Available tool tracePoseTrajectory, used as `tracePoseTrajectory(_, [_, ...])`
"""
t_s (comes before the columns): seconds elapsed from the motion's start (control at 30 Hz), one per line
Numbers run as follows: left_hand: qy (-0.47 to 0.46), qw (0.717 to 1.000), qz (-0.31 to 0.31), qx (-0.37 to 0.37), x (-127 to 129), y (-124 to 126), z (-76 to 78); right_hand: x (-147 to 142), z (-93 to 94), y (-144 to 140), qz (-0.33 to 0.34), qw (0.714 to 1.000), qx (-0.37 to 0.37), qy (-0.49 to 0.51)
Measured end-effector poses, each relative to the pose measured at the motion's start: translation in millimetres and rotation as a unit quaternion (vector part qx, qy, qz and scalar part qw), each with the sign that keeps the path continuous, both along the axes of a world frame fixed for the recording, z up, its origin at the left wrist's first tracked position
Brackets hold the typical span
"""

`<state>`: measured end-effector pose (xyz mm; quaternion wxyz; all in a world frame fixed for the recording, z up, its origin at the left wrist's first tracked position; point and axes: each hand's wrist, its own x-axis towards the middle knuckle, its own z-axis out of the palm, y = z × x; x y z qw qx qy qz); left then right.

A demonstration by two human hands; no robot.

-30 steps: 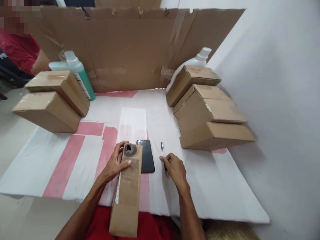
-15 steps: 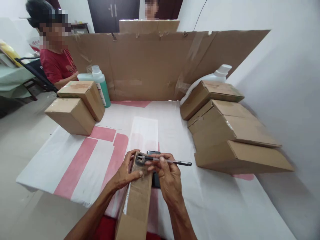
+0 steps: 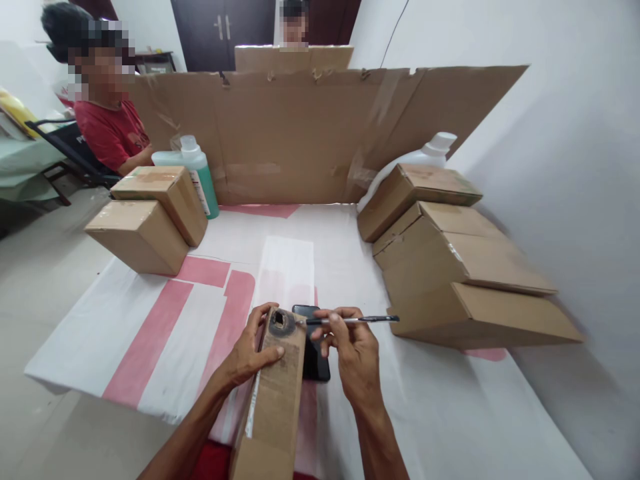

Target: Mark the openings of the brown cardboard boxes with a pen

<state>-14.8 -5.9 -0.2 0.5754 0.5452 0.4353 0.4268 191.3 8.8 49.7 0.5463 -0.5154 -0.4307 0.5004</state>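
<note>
Here, at the surface's near edge, I log a long cardboard box (image 3: 273, 400) with a dark-ringed hole in its top end. My left hand (image 3: 250, 350) grasps that end. My right hand (image 3: 350, 347) pinches a pen (image 3: 353, 321), tip beside the hole. A black phone (image 3: 313, 343) lies just beside the box. Stacked boxes (image 3: 450, 260) occupy the right edge, two boxes (image 3: 145, 220) the left.

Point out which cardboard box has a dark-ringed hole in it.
The long narrow box gripped by the left hand, nearest the camera; its hole faces the pen in the right hand. The stacked boxes either side show none.
</note>
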Motion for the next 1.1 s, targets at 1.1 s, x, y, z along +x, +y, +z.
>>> tracePoseTrajectory(1.1, [-0.031,0.999,0.011,-0.011,-2.0,2.0,-2.9,-9.1,-64.2,-12.5,-0.012,0.868,-0.124,-0.481])
